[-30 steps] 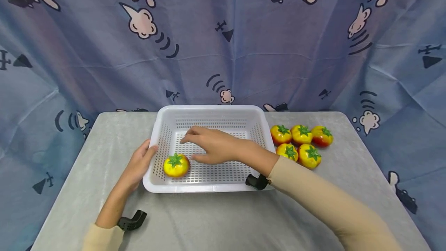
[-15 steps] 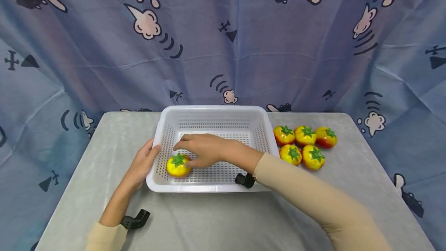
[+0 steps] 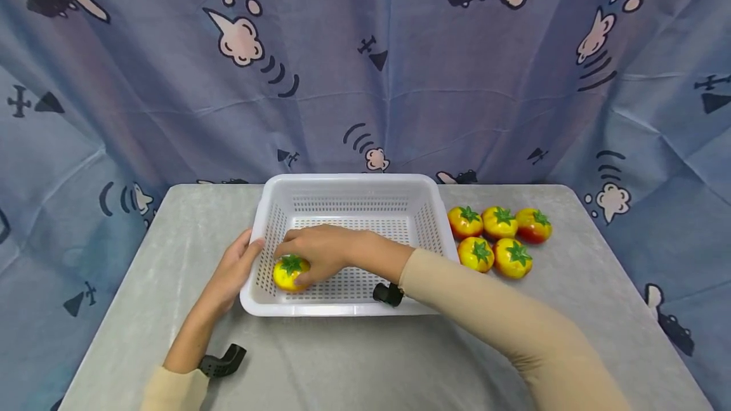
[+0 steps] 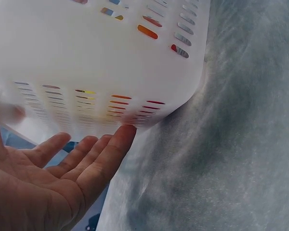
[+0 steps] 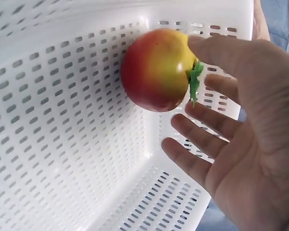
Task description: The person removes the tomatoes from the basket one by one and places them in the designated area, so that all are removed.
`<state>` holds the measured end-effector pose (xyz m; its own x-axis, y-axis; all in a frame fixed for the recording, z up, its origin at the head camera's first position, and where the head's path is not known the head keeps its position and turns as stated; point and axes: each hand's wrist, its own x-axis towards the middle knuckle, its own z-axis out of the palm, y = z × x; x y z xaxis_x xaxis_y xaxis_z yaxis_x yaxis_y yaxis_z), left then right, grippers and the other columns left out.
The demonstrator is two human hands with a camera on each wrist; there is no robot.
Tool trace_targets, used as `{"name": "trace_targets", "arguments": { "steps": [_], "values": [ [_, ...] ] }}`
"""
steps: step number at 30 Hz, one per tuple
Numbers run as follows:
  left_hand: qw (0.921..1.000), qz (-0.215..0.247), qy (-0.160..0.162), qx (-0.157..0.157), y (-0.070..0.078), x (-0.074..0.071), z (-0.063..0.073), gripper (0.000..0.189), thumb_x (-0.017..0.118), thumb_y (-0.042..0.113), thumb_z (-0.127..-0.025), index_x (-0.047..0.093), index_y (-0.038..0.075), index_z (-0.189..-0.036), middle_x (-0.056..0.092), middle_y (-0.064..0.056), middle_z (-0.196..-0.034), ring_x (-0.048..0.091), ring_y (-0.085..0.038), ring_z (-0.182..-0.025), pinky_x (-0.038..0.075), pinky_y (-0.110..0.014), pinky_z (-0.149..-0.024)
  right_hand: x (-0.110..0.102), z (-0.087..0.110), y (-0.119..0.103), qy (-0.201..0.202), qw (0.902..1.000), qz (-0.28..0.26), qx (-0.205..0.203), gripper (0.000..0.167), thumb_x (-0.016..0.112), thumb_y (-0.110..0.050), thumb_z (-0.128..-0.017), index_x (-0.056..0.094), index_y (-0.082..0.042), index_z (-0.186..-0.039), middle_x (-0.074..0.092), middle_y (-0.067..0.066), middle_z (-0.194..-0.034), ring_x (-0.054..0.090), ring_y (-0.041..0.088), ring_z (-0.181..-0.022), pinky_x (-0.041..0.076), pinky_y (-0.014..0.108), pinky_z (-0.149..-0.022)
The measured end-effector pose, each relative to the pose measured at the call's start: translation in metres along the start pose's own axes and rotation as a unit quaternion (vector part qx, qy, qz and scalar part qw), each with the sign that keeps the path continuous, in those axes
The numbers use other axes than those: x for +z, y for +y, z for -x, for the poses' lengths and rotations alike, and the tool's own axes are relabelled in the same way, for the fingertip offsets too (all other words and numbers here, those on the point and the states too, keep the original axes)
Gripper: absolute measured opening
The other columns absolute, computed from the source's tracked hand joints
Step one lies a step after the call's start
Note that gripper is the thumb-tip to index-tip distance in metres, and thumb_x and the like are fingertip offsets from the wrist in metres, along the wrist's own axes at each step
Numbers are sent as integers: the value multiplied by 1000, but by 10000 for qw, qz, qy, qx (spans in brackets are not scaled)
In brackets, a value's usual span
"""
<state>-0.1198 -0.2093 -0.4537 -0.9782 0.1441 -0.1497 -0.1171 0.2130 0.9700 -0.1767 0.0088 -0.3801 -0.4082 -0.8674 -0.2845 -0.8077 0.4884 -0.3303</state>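
Observation:
A white plastic basket [image 3: 342,311] with slotted walls stands on the table. My left hand [image 3: 230,270] holds its left rim, thumb over the top and fingers against the outer wall [image 4: 82,53]. Inside, near the front left corner, sits a shiny yellow-and-red tomato [image 3: 287,276] with a green leafy top. My right hand [image 3: 324,250] reaches over it from the right. In the right wrist view the thumb overlaps the tomato [image 5: 156,70], while the other fingers [image 5: 195,137] are spread beside its leafy top.
Several similar tomatoes [image 3: 500,223] lie in two rows on the grey table [image 3: 354,360], right of the basket. A blue patterned curtain [image 3: 320,68] hangs behind and at both sides. Black wrist cameras [image 3: 223,361] sit on both wrists.
My right hand has moved left and down to the tomato in the basket, its thumb now at the fruit's side. My left hand keeps its place on the rim.

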Motion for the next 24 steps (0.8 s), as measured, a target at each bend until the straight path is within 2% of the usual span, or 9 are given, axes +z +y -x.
{"name": "trace_targets", "arguments": {
  "steps": [6, 24],
  "values": [
    [10000, -27, -33, 71, 0, -2, 0, 57, 35, 29, -116, 25, 4, -166, 43, -33, -161, 60, -50, -134, 66, -41, -97, 0, -3, -1, -138, 9999, -23, -40, 55, 77, -33, -97, 61, -25, -149, 66, 0, -141, 62, 11, -111, 55, 33, -112],
    [9999, -42, -48, 90, -2, -2, -1, 56, 34, 28, -116, 25, 5, -166, 44, -32, -161, 61, -49, -133, 66, -41, -96, 5, -10, 1, -443, 9989, -183, 5, 66, 83, -25, -93, 55, -23, -153, 63, 0, -150, 61, 13, -128, 47, 35, -124]
  ]
}}
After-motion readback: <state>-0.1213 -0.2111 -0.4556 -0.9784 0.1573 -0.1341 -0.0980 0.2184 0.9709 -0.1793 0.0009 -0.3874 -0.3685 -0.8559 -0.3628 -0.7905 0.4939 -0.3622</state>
